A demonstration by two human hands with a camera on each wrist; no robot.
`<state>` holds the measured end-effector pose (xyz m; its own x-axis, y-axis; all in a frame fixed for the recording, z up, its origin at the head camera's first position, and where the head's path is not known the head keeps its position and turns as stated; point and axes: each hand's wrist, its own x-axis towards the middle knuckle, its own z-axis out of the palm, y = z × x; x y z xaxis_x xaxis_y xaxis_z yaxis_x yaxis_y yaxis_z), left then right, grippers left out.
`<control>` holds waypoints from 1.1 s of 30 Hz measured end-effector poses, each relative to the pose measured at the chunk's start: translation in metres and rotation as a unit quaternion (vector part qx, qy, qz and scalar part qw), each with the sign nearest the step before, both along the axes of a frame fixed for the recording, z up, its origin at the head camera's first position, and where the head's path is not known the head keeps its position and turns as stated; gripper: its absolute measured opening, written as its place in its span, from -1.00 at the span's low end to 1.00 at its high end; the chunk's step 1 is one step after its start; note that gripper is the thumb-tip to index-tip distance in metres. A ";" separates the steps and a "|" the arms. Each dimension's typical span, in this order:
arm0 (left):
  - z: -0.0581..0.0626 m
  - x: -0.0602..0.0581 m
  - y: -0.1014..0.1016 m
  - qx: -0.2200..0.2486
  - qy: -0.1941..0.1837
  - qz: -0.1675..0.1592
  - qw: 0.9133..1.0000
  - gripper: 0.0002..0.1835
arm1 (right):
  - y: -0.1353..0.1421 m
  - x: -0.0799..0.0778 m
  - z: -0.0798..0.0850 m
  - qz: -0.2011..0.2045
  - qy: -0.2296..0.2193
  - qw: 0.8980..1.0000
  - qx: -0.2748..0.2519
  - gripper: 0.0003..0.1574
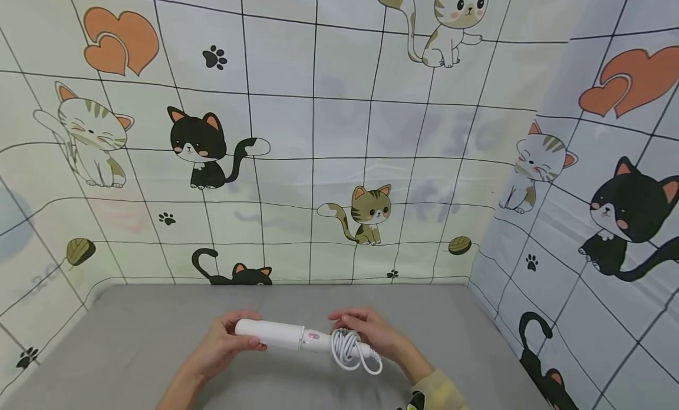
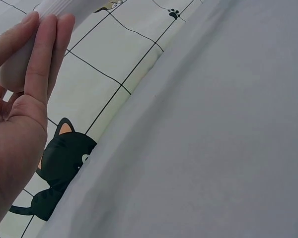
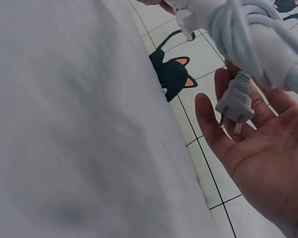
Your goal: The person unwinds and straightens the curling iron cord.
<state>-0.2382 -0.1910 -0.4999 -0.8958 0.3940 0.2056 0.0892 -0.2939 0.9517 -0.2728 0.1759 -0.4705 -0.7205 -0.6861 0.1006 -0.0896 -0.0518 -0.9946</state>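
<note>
A white corded wand that looks like a hair iron (image 1: pixel 273 334) is held up above the grey surface, lying nearly level. My left hand (image 1: pixel 218 346) grips its smooth rounded end between thumb and fingers. In the left wrist view that end (image 2: pixel 15 67) sits in the fingers. Around the handle at the other end winds its white cord (image 1: pixel 347 350). My right hand (image 1: pixel 375 330) is behind the coil with loosely bent fingers. The two-pin plug (image 3: pixel 235 105) hangs in front of those fingers in the right wrist view; whether they touch it, I cannot tell.
A grey cloth-covered surface (image 1: pixel 159 321) spreads beneath both hands. Cat-printed sheeting with a grid pattern rises behind it as a back wall (image 1: pixel 286 127) and at the right as a side wall (image 1: pixel 557 280).
</note>
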 end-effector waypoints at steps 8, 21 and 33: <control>-0.003 0.000 0.000 -0.014 -0.007 0.003 1.000 -0.57 | 0.007 0.001 0.003 -0.012 0.004 1.000 0.004 -0.47; -0.005 0.002 -0.001 -0.003 -0.004 -0.006 1.000 -0.58 | 0.008 0.004 0.006 -0.025 0.030 0.995 0.090 -0.62; -0.011 0.004 -0.005 0.016 -0.007 0.044 0.999 -0.58 | 0.022 0.005 0.004 -0.138 0.166 0.970 0.111 -0.83</control>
